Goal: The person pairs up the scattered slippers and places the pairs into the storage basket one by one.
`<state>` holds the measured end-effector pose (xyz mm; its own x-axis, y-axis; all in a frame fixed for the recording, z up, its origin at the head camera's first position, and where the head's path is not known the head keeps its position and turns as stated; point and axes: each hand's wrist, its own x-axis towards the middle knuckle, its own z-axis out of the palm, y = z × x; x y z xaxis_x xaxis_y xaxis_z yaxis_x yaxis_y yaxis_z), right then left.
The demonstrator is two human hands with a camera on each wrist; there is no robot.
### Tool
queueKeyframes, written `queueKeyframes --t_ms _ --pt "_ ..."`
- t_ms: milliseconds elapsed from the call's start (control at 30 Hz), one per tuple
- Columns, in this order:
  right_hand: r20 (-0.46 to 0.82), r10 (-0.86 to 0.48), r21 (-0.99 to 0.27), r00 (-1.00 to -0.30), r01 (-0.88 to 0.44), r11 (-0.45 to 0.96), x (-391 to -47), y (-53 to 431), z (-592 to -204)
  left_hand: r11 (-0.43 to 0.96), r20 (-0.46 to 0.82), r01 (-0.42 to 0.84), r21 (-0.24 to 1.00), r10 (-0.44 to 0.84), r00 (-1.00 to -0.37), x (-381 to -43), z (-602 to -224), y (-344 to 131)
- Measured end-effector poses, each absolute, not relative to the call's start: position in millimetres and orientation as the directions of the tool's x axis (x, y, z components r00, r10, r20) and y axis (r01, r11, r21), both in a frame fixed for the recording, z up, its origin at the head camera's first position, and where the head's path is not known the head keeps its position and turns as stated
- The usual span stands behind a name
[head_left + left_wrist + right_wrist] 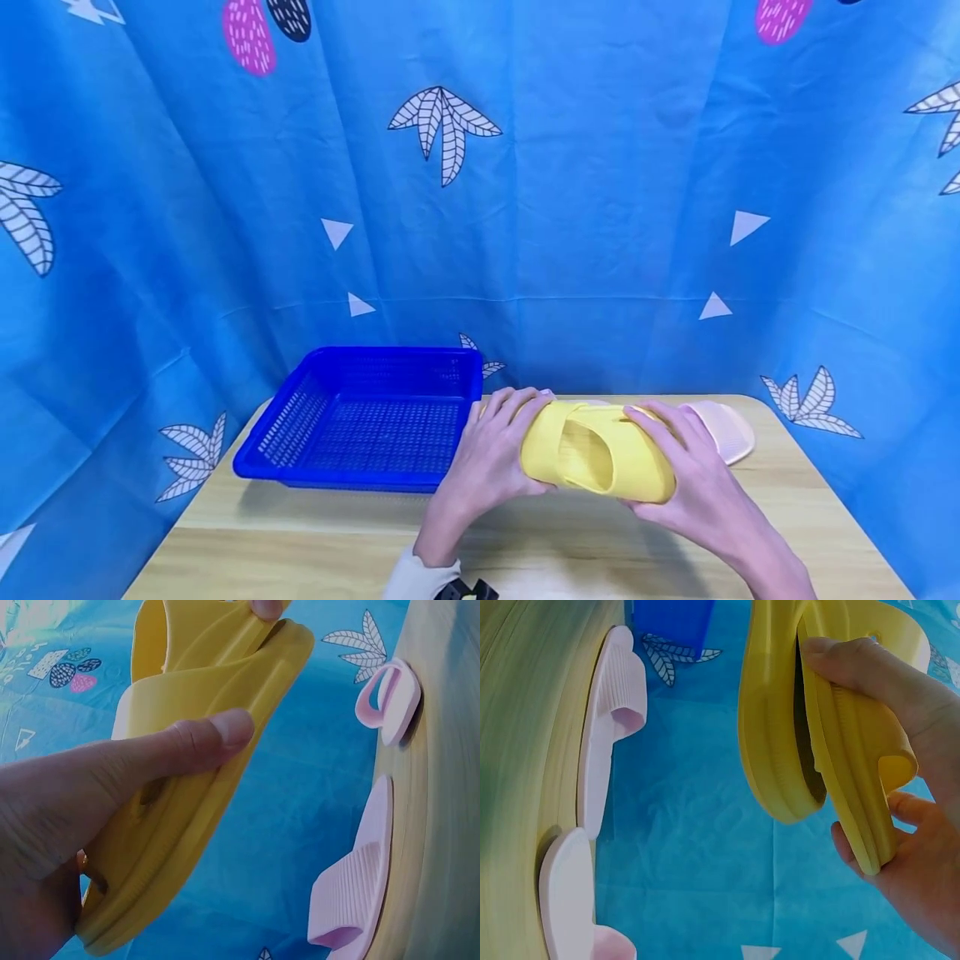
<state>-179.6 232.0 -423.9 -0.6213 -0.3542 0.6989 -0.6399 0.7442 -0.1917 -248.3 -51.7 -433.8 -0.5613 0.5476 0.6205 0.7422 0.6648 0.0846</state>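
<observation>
A pair of yellow slippers [641,462] is held up above the table between both hands, sideways to the head view. My left hand [491,454] grips one end, its thumb laid across the side of a slipper in the left wrist view. On the other end, my right hand [701,483] holds on with the thumb near the gap between the two slippers [847,742], which lie against each other. Behind the hands, a pale pink slipper [726,429] rests on the table; a second pink slipper [349,896] shows in the left wrist view, mostly hidden from the head view.
To the left of the hands stands a blue plastic basket [360,481] with perforated sides and no contents visible. The light wooden table [300,550] ends at a blue patterned curtain [570,208], which surrounds its back and sides.
</observation>
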Motion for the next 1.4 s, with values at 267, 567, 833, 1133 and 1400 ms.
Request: queueKeyframes --t_ms 267,567,833,1133,1400 --pt "0.703 -0.367 -0.184 -0.609 -0.654 0.734 -179 236 -426 0.669 0.567 0.739 0.078 0.580 -0.585 -244 -433 -52" --pt "0.733 -0.384 -0.146 -0.562 -0.681 0.717 -185 232 -427 0.660 0.562 0.748 0.068 0.594 -0.576 -240 -435 -65" --pt "0.691 -0.355 -0.204 -0.630 -0.640 0.740 -183 238 -424 0.681 0.573 0.713 0.168 0.521 -0.632 -237 -439 -94" --pt "0.670 -0.344 -0.228 -0.658 -0.624 0.748 -182 240 -427 0.727 0.622 0.659 0.191 0.430 -0.655 -233 -452 -135" --pt "0.667 -0.339 -0.245 -0.663 -0.625 0.741 -181 244 -425 0.770 0.677 0.614 0.172 0.360 -0.642 -233 -464 -175"
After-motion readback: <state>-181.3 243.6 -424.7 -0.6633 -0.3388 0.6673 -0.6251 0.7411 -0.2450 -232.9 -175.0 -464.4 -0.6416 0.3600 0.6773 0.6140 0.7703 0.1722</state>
